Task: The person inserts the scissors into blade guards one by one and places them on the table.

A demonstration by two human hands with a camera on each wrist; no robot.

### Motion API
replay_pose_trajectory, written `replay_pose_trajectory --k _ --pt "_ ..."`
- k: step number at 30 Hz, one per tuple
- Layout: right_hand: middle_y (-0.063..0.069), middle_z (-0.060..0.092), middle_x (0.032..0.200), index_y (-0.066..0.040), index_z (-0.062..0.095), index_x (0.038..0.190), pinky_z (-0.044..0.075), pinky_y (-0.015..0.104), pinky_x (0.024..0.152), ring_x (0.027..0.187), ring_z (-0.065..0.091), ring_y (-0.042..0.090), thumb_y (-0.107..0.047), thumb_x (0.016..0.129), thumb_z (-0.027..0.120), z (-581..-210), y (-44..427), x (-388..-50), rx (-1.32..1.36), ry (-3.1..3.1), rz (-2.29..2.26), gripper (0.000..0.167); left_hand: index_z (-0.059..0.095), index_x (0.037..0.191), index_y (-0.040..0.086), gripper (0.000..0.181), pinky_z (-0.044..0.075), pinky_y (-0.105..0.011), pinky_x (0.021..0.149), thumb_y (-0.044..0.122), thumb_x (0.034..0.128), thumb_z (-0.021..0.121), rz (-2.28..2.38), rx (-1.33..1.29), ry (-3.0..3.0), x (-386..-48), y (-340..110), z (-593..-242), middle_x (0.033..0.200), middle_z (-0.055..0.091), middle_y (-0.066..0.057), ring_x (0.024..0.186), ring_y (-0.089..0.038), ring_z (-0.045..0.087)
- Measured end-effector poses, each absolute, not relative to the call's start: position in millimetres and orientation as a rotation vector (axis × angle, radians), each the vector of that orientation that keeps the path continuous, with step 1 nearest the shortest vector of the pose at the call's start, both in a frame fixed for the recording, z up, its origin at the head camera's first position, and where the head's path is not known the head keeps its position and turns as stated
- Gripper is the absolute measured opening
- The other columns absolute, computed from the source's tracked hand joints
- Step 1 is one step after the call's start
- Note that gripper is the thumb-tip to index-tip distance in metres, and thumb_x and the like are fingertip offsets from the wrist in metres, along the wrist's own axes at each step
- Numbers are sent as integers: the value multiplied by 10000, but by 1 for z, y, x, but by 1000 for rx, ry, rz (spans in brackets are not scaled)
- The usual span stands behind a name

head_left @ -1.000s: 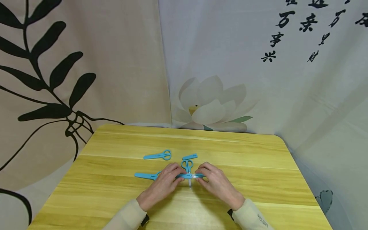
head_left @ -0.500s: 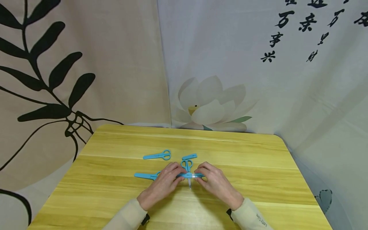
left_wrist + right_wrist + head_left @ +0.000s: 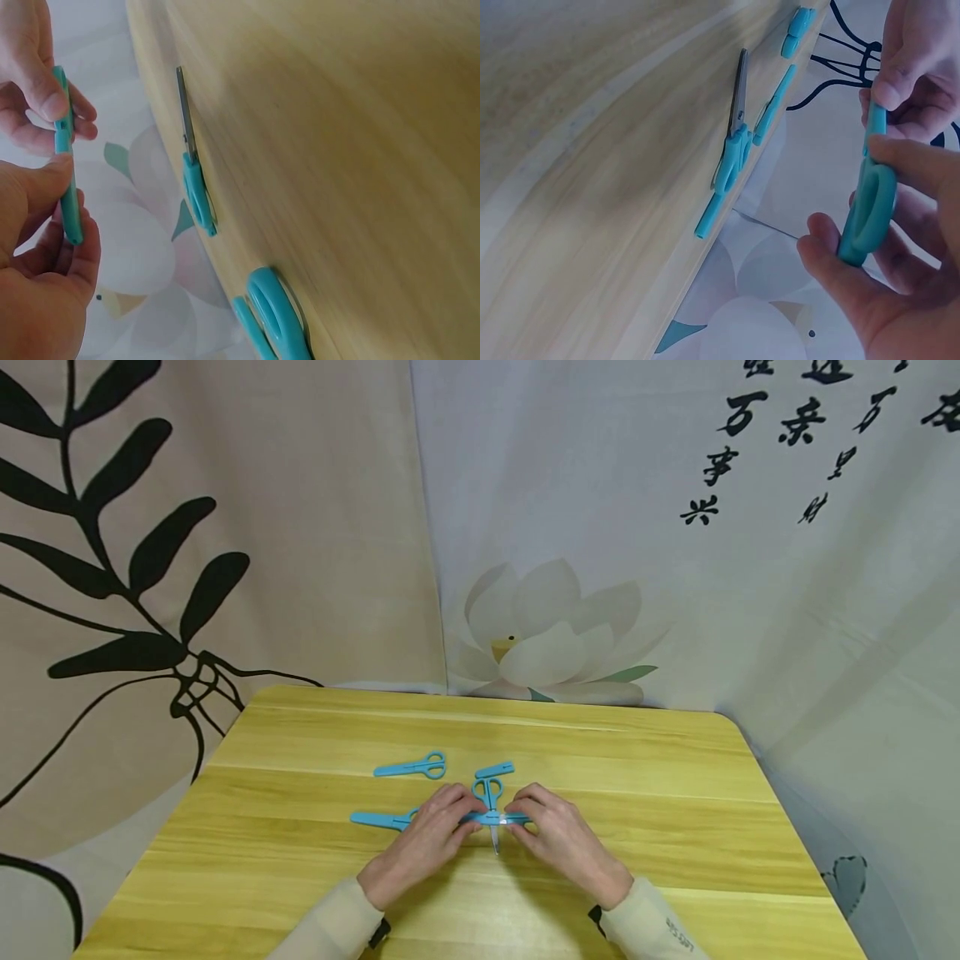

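My left hand pinches the blue blade cover of a pair of scissors between thumb and fingers. The scissors' blue handle is gripped by my right hand. Cover and handle meet in one line, held raised off the table; the blades are mostly hidden. Beneath, in the head view, lies an uncovered pair of scissors, its metal blades pointing toward me. A loose blue cover rests just beyond its handle loops.
Left of the hands, two covered blue scissors lie on the wooden table: one farther back, the other nearer with its handle partly behind my left hand. A printed curtain hangs behind the table's far edge.
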State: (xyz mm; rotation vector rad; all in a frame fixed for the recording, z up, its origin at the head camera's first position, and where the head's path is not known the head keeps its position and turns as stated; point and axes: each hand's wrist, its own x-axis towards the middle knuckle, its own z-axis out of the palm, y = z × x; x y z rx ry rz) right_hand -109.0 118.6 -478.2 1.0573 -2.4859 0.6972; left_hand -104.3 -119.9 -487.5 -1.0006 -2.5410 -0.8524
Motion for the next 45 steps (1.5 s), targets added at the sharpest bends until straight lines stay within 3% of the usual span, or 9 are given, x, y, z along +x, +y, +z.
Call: replay_pose_trajectory --k 36,45 --pt "53 676 1054 -47 772 989 578 223 680 861 701 158 -99 806 904 -475 106 -110 1018 -2520 702 231 724 1080 69 143 561 -358 839 96 944 759 -801 -1014 -2543 -106 -118 -486 1084 652 -38 1000 -193 609" --pt "40 663 1051 -66 751 999 571 215 676 865 690 154 -91 818 894 -478 102 -108 1006 -2582 748 232 724 1078 103 164 550 -330 852 120 930 792 -723 -1010 -2614 -106 -120 -487 1061 634 12 986 -152 597"
